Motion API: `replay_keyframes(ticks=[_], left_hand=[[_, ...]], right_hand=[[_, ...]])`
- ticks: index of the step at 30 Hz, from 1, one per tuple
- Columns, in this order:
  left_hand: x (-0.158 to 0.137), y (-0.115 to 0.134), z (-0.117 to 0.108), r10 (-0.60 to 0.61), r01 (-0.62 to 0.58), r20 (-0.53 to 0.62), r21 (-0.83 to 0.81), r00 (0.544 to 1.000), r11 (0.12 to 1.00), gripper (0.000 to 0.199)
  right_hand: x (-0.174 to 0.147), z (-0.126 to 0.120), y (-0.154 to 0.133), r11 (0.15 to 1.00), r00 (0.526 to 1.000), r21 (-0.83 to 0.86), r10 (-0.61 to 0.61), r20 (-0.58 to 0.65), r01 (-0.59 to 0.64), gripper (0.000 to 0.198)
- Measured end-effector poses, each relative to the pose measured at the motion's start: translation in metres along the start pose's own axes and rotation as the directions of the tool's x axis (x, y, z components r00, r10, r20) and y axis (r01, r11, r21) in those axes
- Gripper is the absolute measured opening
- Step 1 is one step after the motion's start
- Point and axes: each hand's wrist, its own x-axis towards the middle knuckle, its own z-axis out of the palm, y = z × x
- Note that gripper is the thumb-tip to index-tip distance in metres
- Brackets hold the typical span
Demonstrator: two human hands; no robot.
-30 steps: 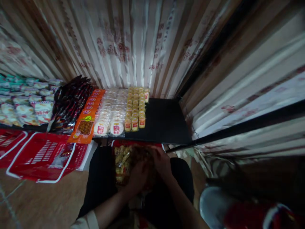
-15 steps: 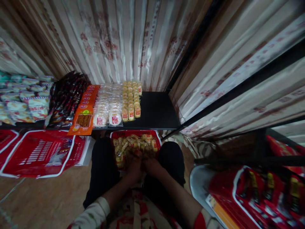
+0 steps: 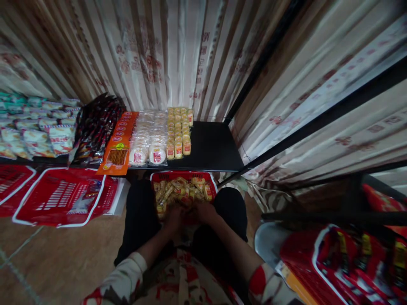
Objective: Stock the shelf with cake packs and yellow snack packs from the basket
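Between my knees stands a red basket (image 3: 214, 183) filled with small yellow wrapped snack packs (image 3: 181, 188). My left hand (image 3: 174, 216) and my right hand (image 3: 204, 212) are both at its near side, over the nearest packs. The fingers of both hands are dark and blurred, so I cannot make out what they hold, if anything. Beyond the basket, yellow snack packs (image 3: 178, 135) are lined up in rows on the black shelf (image 3: 211, 146). Round white wrapped cakes (image 3: 157, 154) sit left of those rows.
On the shelf's left lie an orange snack bag (image 3: 119, 148), dark packets (image 3: 95, 127) and white-and-teal packets (image 3: 60, 137). Red baskets (image 3: 60, 197) stand below it. At right are a black rack bar (image 3: 318, 123), a grey stool (image 3: 270, 241) and red packs (image 3: 352, 254). A patterned curtain (image 3: 178, 55) hangs behind.
The view has shifted slightly, so the shelf goods sit a little further right. My hands have drawn nearer to me and a bit apart, showing more of the packs.
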Motion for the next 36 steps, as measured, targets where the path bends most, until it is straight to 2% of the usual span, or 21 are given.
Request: replay_keyframes(ticks=[4, 6, 9, 11, 12, 14, 16, 18, 20, 22, 25, 28, 30, 34, 36], left_hand=[[-0.005, 0.005, -0.014, -0.037, 0.021, -0.179, -0.091, 0.983, 0.996, 0.020], [-0.004, 0.014, -0.026, -0.132, 0.055, -0.276, -0.269, 0.952, 0.961, 0.020], [0.004, 0.031, -0.045, -0.363, 0.102, -0.313, -0.618, 0.878, 0.780, 0.022], [0.011, 0.044, -0.056, -0.466, 0.116, -0.275, -0.749, 0.841, 0.652, 0.022], [0.014, 0.050, -0.060, -0.504, 0.114, -0.252, -0.801, 0.826, 0.587, 0.023], [0.018, 0.064, -0.066, -0.572, 0.095, -0.186, -0.900, 0.799, 0.426, 0.022], [0.019, 0.077, -0.070, -0.609, 0.074, -0.108, -0.961, 0.786, 0.267, 0.019], [0.017, 0.089, -0.073, -0.595, 0.074, -0.065, -0.976, 0.801, 0.207, 0.017], [0.014, 0.098, -0.075, -0.572, 0.089, -0.034, -0.979, 0.819, 0.186, 0.016], [0.012, 0.103, -0.077, -0.559, 0.101, -0.021, -0.977, 0.829, 0.187, 0.015], [0.012, 0.107, -0.075, -0.535, 0.123, -0.023, -0.964, 0.845, 0.235, 0.017], [0.014, 0.111, -0.069, -0.483, 0.142, -0.019, -0.945, 0.875, 0.295, 0.018], [0.015, 0.115, -0.065, -0.448, 0.158, -0.015, -0.925, 0.894, 0.346, 0.019], [0.024, 0.132, -0.062, -0.415, 0.172, -0.041, -0.869, 0.909, 0.463, 0.021], [0.032, 0.142, -0.063, -0.388, 0.129, -0.093, -0.851, 0.917, 0.509, 0.019]], right_hand=[[0.003, -0.004, -0.001, 0.999, 0.991, 0.049, 0.009, -0.131, -0.003, 0.033], [0.004, -0.004, -0.004, 0.981, 0.980, 0.181, -0.041, -0.193, 0.076, 0.032], [0.004, -0.003, -0.010, 0.844, 0.942, 0.451, -0.164, -0.294, 0.288, 0.031], [0.002, -0.001, -0.015, 0.746, 0.907, 0.541, -0.201, -0.371, 0.387, 0.043], [0.001, 0.000, -0.018, 0.724, 0.889, 0.549, -0.203, -0.410, 0.418, 0.051], [0.000, 0.003, -0.021, 0.724, 0.849, 0.518, -0.177, -0.498, 0.455, 0.061], [-0.001, 0.006, -0.022, 0.740, 0.800, 0.484, -0.122, -0.587, 0.468, 0.064], [-0.002, 0.006, -0.020, 0.737, 0.760, 0.484, -0.061, -0.647, 0.471, 0.059], [-0.004, 0.003, -0.015, 0.707, 0.741, 0.504, -0.043, -0.670, 0.497, 0.056], [-0.007, -0.001, -0.008, 0.645, 0.753, 0.544, -0.073, -0.654, 0.536, 0.055], [-0.012, -0.007, 0.003, 0.496, 0.808, 0.678, -0.085, -0.584, 0.542, 0.049], [-0.017, -0.011, 0.011, 0.284, 0.873, 0.831, -0.052, -0.485, 0.478, 0.045], [-0.021, -0.015, 0.015, 0.191, 0.899, 0.879, -0.056, -0.434, 0.436, 0.046], [-0.027, -0.030, 0.024, 0.133, 0.909, 0.904, -0.162, -0.384, 0.405, 0.043], [-0.025, -0.040, 0.030, 0.132, 0.903, 0.897, -0.160, -0.400, 0.421, 0.040]])
